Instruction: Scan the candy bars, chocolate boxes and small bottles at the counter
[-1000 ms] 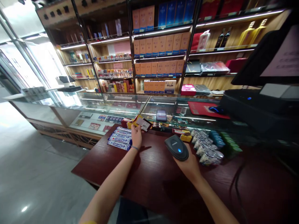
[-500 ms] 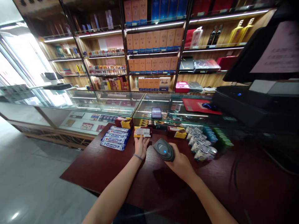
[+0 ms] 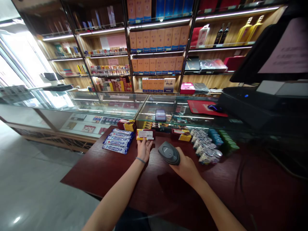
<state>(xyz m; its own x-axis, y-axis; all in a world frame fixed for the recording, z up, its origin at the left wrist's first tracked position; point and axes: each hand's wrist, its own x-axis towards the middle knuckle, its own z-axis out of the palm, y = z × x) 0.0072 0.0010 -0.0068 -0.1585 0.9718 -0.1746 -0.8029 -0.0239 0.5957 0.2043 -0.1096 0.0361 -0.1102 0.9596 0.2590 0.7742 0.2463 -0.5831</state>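
My left hand (image 3: 143, 150) grips the near edge of a red and yellow packet (image 3: 145, 134), whose white barcode label faces me. In my right hand (image 3: 186, 165) is a dark grey barcode scanner (image 3: 169, 153), its head pointing toward the packet; the scanner is apart from it. To the left of my left hand lies a row of blue and white wrapped bars (image 3: 117, 141). One stack of red and yellow packets (image 3: 126, 124) stands behind those bars, and another packet stack (image 3: 181, 134) is beyond the scanner.
Several cans (image 3: 207, 149) stand in rows on the right of the brown table (image 3: 96, 175). Behind it runs a glass display counter (image 3: 115, 107), with a red mat (image 3: 204, 108) and a small screen (image 3: 160, 115) on top. A dark monitor (image 3: 252, 61) rises at right.
The blue light on the scanner has gone out. Both hands stay nearly in place, with the packet still in my left hand; the view has shifted slightly.
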